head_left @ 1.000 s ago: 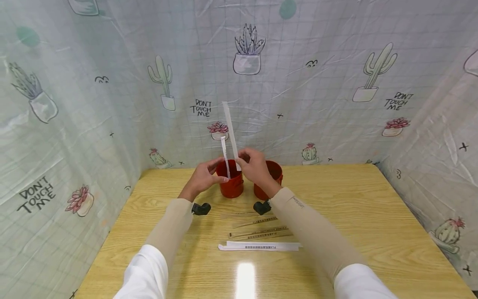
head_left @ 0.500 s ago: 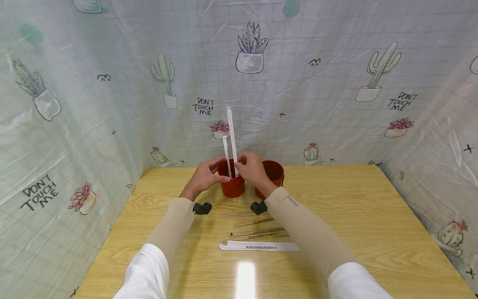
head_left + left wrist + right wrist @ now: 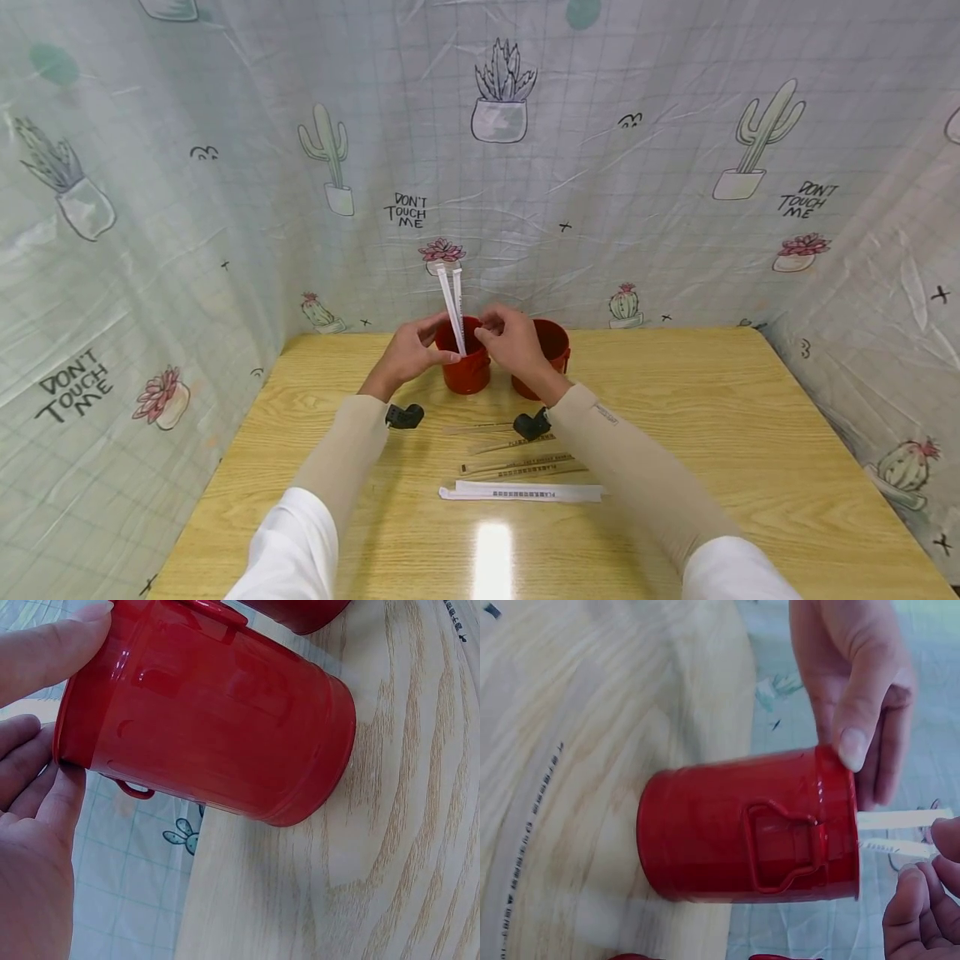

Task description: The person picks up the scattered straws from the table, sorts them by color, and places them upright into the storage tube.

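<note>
The left forearm (image 3: 330, 467), in a beige cuff over a white sleeve, extends over the left part of the tabletop (image 3: 675, 400) toward the far edge. A black wrist camera (image 3: 405, 416) is fitted at the cuff. The left hand (image 3: 408, 357) is angled inward, gripping the rim of the left red bucket (image 3: 467, 377): thumb on the near side, fingers curled at the outer far side. This bucket stands upright near the far edge, left of that edge's midpoint. Two slim white wrapped straws (image 3: 452, 308) stand in it, tops leaning left and projecting well above the rim.

On the tabletop in front of the buckets, several brown wrapped straws (image 3: 517, 469) lie roughly parallel to the far edge. A white wrapped pair (image 3: 517, 492) lies nearer the near edge; the right sleeve partly covers its right end.

The right hand (image 3: 516, 342) is positioned at the right side of the left bucket's mouth, wrist bent inward. Its fingers are loosely bent, with a gap between thumb and fingertips; they pinch nothing. The right red bucket (image 3: 553, 343) stands upright just beside the left one, partly hidden by this hand. The right forearm (image 3: 630, 467) slants back to the near right.
</note>
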Available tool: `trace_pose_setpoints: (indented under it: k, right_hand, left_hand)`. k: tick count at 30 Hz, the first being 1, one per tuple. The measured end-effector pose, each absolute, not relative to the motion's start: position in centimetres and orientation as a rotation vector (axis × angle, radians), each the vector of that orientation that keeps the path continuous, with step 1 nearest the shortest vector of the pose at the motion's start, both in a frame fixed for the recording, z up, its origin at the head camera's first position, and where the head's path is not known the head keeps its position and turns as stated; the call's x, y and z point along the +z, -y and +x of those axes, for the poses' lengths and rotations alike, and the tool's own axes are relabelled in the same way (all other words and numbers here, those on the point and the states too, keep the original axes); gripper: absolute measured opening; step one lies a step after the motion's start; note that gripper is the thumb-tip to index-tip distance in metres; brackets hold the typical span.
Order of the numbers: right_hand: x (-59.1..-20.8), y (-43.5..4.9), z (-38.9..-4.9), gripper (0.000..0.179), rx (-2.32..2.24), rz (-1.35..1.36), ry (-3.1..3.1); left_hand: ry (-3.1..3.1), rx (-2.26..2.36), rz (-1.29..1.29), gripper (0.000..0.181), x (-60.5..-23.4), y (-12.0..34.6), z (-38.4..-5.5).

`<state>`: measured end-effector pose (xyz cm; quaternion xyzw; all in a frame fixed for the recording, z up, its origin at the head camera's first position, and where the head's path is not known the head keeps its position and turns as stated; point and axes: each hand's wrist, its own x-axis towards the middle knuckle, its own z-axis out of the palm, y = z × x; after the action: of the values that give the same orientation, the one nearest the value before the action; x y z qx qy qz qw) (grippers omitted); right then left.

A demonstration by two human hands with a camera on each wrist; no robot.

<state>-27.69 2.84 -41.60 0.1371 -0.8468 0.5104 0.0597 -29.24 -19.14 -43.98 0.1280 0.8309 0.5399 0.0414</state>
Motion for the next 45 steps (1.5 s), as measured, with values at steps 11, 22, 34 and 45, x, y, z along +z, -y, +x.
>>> trace_pose_setpoints:
  k: [11,22,34,45]
  right_hand:
    - [-42.4,-5.7,-24.0,0.016,1.697,0.546,2.52]
    - [-43.7,-10.0,-19.6,0.011,1.633,0.745,2.607]
    - [-45.9,-14.2,-16.2,0.016,1.309,1.033,2.746]
    - [-47.1,-16.9,-14.9,0.02,1.101,1.08,2.885]
  left_hand:
    - [-2.539,1.636,0.379,0.081,-44.0,19.2,-29.5]
    - [-2.536,1.62,0.345,0.082,-43.9,19.1,-29.6]
    - [-2.537,1.62,0.348,0.081,-43.3,19.2,-29.4]
    - [-2.539,1.615,0.335,0.082,-43.3,19.1,-29.4]
